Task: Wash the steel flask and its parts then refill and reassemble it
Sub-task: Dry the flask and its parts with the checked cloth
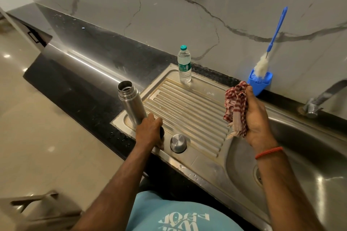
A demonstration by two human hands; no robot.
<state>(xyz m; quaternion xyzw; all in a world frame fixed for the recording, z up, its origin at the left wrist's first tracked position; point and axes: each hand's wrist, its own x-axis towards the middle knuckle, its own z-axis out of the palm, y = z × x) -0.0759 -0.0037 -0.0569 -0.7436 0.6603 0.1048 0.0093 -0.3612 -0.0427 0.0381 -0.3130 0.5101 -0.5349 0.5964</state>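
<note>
The steel flask (131,104) stands upright and uncapped at the left end of the ribbed drainboard (189,110). My left hand (149,130) sits at the flask's base, hiding its bottom, with fingers curled over a small dark round part (162,131). The steel cup-shaped cap (178,143) rests on the drainboard just right of that hand. My right hand (258,118) is raised over the drainboard's right end, gripping a bunched red-and-white checked cloth (235,107).
A sealed plastic water bottle (184,65) stands at the back of the drainboard. A blue-handled bottle brush (271,43) leans in a blue holder (262,83) by the marble wall. The tap (319,99) and sink basin (304,155) lie right; black counter (84,80) left.
</note>
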